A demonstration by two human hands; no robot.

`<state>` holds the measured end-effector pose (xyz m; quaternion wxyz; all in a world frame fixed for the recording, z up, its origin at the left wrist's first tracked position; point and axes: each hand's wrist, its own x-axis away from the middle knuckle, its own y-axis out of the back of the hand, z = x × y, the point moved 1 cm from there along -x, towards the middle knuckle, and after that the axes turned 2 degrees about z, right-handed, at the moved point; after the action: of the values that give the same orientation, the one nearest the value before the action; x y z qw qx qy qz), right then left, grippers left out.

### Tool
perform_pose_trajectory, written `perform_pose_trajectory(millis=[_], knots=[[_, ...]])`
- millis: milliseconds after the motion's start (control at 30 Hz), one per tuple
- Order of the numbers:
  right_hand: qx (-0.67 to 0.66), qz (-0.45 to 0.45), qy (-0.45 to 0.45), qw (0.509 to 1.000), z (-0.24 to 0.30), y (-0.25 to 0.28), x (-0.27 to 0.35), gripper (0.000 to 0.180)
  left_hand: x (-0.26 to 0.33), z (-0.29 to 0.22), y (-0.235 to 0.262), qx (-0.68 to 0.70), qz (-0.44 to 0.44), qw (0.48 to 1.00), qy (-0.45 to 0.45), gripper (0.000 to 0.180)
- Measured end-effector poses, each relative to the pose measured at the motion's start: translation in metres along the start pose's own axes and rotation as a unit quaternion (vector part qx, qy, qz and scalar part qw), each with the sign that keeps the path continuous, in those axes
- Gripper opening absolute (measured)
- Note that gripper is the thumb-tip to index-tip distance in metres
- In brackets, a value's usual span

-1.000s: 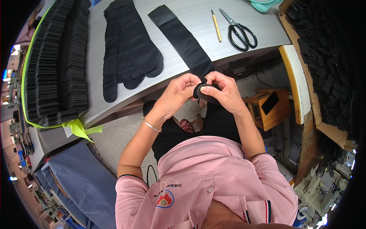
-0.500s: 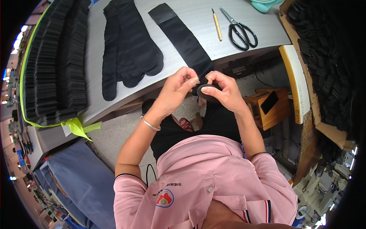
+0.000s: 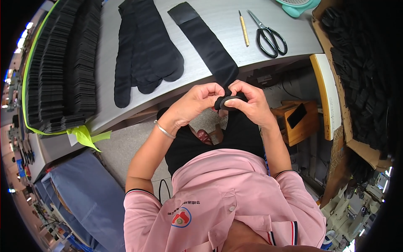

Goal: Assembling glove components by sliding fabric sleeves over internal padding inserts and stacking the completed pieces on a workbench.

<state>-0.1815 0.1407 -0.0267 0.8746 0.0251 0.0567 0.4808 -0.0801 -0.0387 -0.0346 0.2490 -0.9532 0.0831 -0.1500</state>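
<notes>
A long black fabric strap (image 3: 210, 48) runs across the table and over its front edge down to my hands. Its rounded end is bunched above my lap. My left hand (image 3: 194, 106) is closed, thumb and fingertips pinching the left edge of that end. With thumb on top and fingers curled behind, my right hand (image 3: 254, 106) grips the same end from the right. The two hands nearly meet, and the fingertips partly hide the fabric. Left of this strap, several more black straps (image 3: 153, 50) lie overlapped on the table.
A yellow-handled awl (image 3: 244, 31) and black-handled scissors (image 3: 272, 42) lie at the back right. Beyond is a teal basket (image 3: 297, 7). A cardboard box (image 3: 364, 152) of black pieces stands right, near a phone (image 3: 297, 115). A tied black stack (image 3: 58, 75) fills the left.
My left fingers have come onto the edge of the strap's rounded end, which is now turned and bunched between both hands. The whole view has shifted slightly.
</notes>
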Motion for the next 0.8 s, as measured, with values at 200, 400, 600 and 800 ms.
perform_pose_trajectory(millis=[200,400,600,800], knots=[[0.015,0.002,0.019,1.000,-0.004,-0.005,-0.002,0.020,-0.003,0.016,0.003,-0.277,-0.172,0.933,-0.153,0.007],[-0.016,-0.076,-0.036,0.996,-0.007,-0.009,0.003,0.017,0.002,0.001,-0.001,-0.042,-0.191,0.974,-0.117,0.009],[-0.041,-0.116,-0.070,0.990,0.000,-0.008,0.004,0.015,0.004,0.005,0.003,0.037,-0.148,0.984,-0.090,0.013],[-0.114,-0.013,-0.110,0.987,0.017,-0.005,0.012,0.025,0.005,0.007,0.004,0.065,-0.128,0.988,-0.064,0.013]])
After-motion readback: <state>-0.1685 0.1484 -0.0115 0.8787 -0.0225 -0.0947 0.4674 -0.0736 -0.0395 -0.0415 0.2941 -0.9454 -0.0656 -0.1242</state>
